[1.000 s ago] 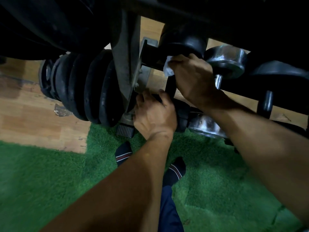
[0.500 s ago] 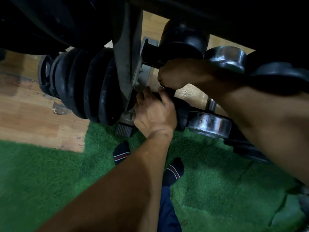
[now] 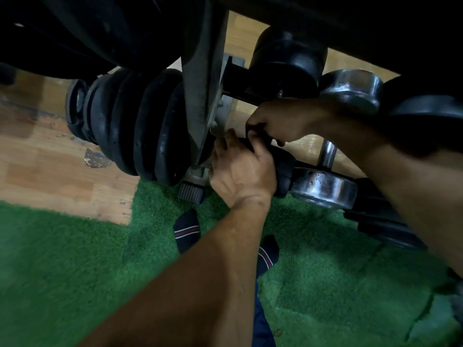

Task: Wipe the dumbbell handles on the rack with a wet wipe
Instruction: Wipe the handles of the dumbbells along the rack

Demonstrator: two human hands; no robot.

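A black dumbbell lies across the low rack rails, its near head toward me and its far head behind. My left hand grips the near head, fingers curled over its top. My right hand is curled round this dumbbell's handle just above my left fingers. The handle is almost wholly covered, and no wipe shows in the fist. Beside it on the right lies a chrome dumbbell with a short stretch of bare handle.
The rack's grey upright stands just left of my hands, with a stack of black weight plates beyond it. Dark rack shelves hang overhead. Below lie green turf, a wooden floor and my socked feet.
My right hand slid down the handle toward the near head, and the white wipe seen in it one second ago went out of sight. My left hand kept its grip.
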